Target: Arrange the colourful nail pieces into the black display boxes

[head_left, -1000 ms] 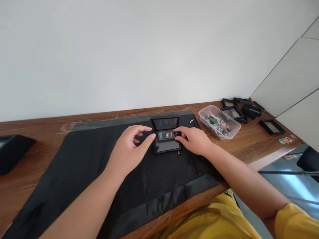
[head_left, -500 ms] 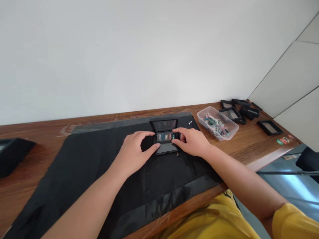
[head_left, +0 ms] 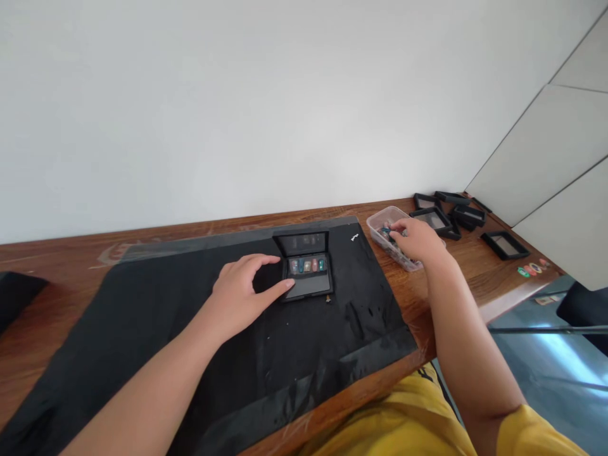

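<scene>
A small black case (head_left: 308,287) with its lid (head_left: 303,243) raised lies on the black mat (head_left: 332,342). Inside it, several glossy press-on nails (head_left: 308,265) in blue, green, pink and pale tones stand in a row. My left hand (head_left: 244,288) grips the case's left side, the thumb on the front part and the index finger near the hinge. Away to the right, my right hand (head_left: 418,239) reaches into a clear plastic container (head_left: 379,218) of loose small colourful pieces. Its fingers are bent and drawn together among them; what they pinch cannot be made out.
Several black frame-like boxes (head_left: 434,218) are heaped behind the container, and another black box (head_left: 504,244) lies near the table's right side. Round stickers (head_left: 532,268) sit by the right edge. A dark object (head_left: 19,294) is at far left. A white wall (head_left: 266,114) rises behind.
My right hand has let go of the case's right side and moved right into the plastic container. My left hand stays at the case. The view has shifted slightly.
</scene>
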The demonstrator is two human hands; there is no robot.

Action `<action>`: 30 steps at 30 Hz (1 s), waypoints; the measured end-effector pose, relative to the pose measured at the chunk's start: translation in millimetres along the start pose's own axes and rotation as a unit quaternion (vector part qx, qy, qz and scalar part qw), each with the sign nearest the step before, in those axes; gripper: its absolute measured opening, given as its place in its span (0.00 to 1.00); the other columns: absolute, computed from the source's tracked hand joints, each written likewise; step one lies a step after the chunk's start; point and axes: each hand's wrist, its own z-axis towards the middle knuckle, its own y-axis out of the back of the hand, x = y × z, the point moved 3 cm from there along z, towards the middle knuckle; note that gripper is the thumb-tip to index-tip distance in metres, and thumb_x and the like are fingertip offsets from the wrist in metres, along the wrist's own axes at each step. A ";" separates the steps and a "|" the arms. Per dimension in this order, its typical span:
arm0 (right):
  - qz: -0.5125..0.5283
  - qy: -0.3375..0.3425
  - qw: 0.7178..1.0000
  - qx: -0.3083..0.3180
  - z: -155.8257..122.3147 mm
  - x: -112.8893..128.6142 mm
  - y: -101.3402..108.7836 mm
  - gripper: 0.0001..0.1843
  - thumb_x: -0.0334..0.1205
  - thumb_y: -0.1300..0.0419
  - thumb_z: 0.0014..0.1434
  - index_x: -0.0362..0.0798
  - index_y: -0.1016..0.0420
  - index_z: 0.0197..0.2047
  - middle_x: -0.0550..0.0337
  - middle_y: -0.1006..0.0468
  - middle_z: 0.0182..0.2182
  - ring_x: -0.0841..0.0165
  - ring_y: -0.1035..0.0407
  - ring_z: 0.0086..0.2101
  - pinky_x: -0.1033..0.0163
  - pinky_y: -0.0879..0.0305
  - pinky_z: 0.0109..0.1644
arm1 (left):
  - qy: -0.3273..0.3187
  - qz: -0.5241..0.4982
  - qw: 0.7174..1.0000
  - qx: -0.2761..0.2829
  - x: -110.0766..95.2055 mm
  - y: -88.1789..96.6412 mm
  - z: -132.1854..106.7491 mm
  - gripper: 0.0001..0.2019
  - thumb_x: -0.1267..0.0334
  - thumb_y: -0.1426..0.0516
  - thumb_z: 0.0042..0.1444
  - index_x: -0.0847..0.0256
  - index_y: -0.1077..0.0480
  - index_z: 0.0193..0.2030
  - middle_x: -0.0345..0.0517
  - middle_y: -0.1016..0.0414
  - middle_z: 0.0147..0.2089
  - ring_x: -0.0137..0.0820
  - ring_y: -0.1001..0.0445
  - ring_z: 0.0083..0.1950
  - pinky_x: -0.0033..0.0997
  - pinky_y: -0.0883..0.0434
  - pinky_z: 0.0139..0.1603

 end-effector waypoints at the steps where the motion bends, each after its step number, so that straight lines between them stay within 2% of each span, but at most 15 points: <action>1: -0.003 -0.011 1.000 0.027 1.9 -2.0 -1.9 0.14 0.38 0.37 0.64 0.48 0.16 0.51 0.46 0.17 0.54 0.51 0.25 0.53 0.52 0.32 0.54 | 0.001 0.001 1.000 0.004 0.2 0.5 0.2 0.32 0.34 0.43 0.52 0.54 0.24 0.55 0.55 0.22 0.62 0.58 0.29 0.63 0.60 0.29 0.62; 4: 0.000 -0.037 0.998 0.053 4.0 -2.1 -4.6 0.16 0.40 0.33 0.61 0.48 0.16 0.52 0.45 0.17 0.55 0.50 0.23 0.53 0.52 0.30 0.53 | 0.006 0.005 1.000 0.010 -0.2 1.4 0.5 0.32 0.33 0.44 0.52 0.53 0.24 0.55 0.55 0.22 0.62 0.58 0.29 0.64 0.60 0.29 0.63; 9: 0.020 -0.039 0.999 0.028 7.0 -1.2 -7.9 0.22 0.32 0.34 0.56 0.49 0.16 0.54 0.47 0.15 0.51 0.54 0.21 0.49 0.55 0.29 0.51 | -0.002 0.007 1.000 0.020 0.6 0.6 1.3 0.32 0.33 0.44 0.53 0.54 0.24 0.55 0.55 0.23 0.63 0.59 0.29 0.65 0.60 0.30 0.63; 14: 0.028 -0.055 0.998 0.004 8.9 -4.6 -5.5 0.13 0.34 0.34 0.59 0.50 0.14 0.47 0.50 0.14 0.48 0.56 0.21 0.48 0.56 0.28 0.50 | -0.021 0.010 1.000 0.021 2.7 -0.9 1.2 0.30 0.34 0.45 0.55 0.54 0.24 0.53 0.55 0.22 0.63 0.59 0.30 0.66 0.62 0.31 0.64; 18: 0.068 -0.057 0.995 -0.054 5.9 -3.4 2.0 0.10 0.36 0.36 0.62 0.47 0.15 0.46 0.50 0.13 0.44 0.58 0.20 0.46 0.57 0.29 0.48 | -0.018 0.012 1.000 0.022 -2.7 0.0 -0.3 0.30 0.35 0.46 0.54 0.53 0.24 0.53 0.54 0.22 0.63 0.58 0.30 0.67 0.61 0.31 0.65; 21: 0.112 -0.045 0.988 -0.099 3.3 -1.4 4.2 0.09 0.38 0.36 0.62 0.45 0.16 0.43 0.50 0.13 0.40 0.58 0.21 0.43 0.57 0.30 0.47 | 0.005 0.020 0.999 0.030 -9.9 5.4 -0.1 0.30 0.35 0.47 0.54 0.53 0.23 0.53 0.53 0.21 0.64 0.60 0.31 0.68 0.65 0.33 0.67; 24: 0.162 -0.031 0.979 -0.120 1.8 0.7 2.6 0.08 0.40 0.36 0.61 0.46 0.17 0.38 0.51 0.14 0.37 0.60 0.22 0.39 0.57 0.30 0.46 | 0.055 0.019 0.998 0.038 -12.4 14.4 2.0 0.28 0.37 0.52 0.60 0.52 0.22 0.50 0.51 0.20 0.62 0.60 0.30 0.69 0.68 0.35 0.68; 27: 0.231 0.006 0.962 -0.144 -0.3 5.4 2.2 0.09 0.41 0.38 0.60 0.45 0.18 0.38 0.53 0.15 0.35 0.63 0.24 0.34 0.58 0.30 0.43 | 0.108 -0.013 0.994 0.023 -8.2 21.6 2.9 0.27 0.41 0.56 0.65 0.52 0.21 0.49 0.50 0.18 0.60 0.58 0.29 0.69 0.65 0.35 0.70; 30: 0.298 0.058 0.938 -0.166 -6.2 15.3 3.3 0.11 0.43 0.38 0.61 0.45 0.20 0.40 0.54 0.17 0.34 0.66 0.27 0.32 0.60 0.32 0.39 | 0.105 -0.079 0.991 -0.010 -7.2 22.1 -0.8 0.28 0.38 0.57 0.67 0.51 0.21 0.49 0.50 0.17 0.57 0.56 0.25 0.66 0.61 0.32 0.68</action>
